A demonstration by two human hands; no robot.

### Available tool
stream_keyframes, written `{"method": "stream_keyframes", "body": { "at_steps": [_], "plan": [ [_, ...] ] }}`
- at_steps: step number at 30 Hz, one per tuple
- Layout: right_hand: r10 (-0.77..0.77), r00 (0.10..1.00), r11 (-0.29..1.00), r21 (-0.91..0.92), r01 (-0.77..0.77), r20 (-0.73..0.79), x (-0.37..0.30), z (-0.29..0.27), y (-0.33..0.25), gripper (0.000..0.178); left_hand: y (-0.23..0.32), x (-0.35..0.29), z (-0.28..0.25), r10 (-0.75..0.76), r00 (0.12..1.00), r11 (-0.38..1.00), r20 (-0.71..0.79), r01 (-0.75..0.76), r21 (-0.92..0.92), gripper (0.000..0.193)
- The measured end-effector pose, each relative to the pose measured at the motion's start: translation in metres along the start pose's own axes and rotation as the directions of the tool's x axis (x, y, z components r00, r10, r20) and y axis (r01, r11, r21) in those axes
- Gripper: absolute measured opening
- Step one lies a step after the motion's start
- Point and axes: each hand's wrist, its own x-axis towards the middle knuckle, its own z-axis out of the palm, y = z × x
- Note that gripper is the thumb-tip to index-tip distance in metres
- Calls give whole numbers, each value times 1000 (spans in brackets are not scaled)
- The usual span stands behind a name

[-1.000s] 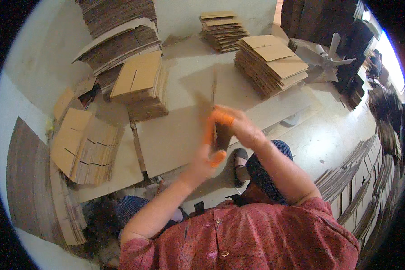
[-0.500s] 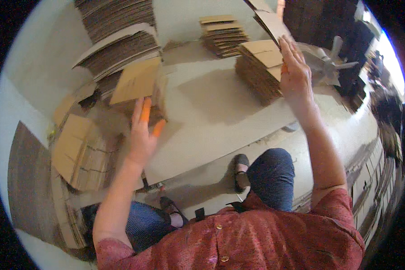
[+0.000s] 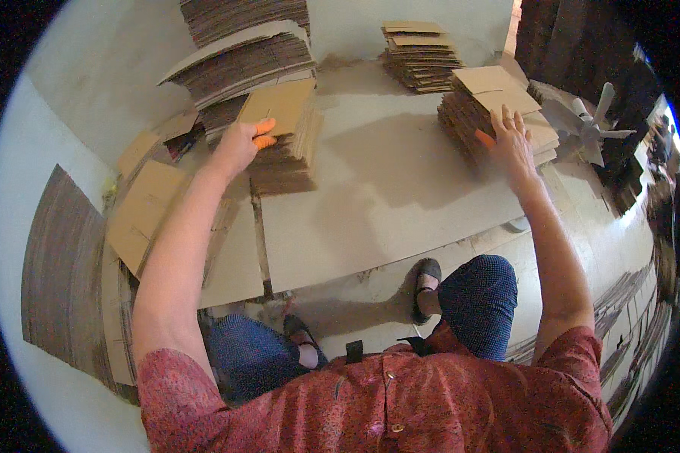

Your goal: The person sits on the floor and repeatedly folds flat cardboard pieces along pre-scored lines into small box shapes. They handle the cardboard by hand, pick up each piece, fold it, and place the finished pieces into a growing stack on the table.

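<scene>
Left hand (image 3: 236, 149): orange-wrapped fingertips lay at the edge of a squared, ribbed-sided cardboard stack (image 3: 289, 147); grip indeterminable. Right hand (image 3: 514, 149): loosely splayed, grasping nothing, against a layered cardboard pile (image 3: 470, 107). Beneath both: smooth, pale work surface (image 3: 400, 215).

Light is moderate and comes mainly from the right, where a glaring bright patch (image 3: 672, 124), fringed blue, sits at the rim well beyond the right grip (image 3: 512, 145). Between it and the left grip (image 3: 239, 145), a broad, soft-edged shadow spreads across the pale counter (image 3: 317, 249), leftward from the cardboard stack (image 3: 495, 84) at the right grip. The floor (image 3: 582, 226) right of that grip has a mild sheen; the area above and beyond it is murky. Slight blur softens both grips, grain speckles the red shirt (image 3: 317, 408) below them, and fisheye distortion bends outer edges inside a black surround.
</scene>
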Motion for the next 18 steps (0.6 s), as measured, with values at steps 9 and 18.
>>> {"method": "stream_keyframes", "body": {
  "at_steps": [9, 18],
  "plan": [
    [-115, 980, 455, 886, -92, 160, -51, -58, -135, 36, -29, 0, -21, -181, 983, 949, 21, 181, -259, 24],
    [-300, 691, -591, 440, -676, 658, -58, -74, -175, 35, 73, -146, 48, 644, 761, 763, -75, -647, -16, 41]
  ]
}}
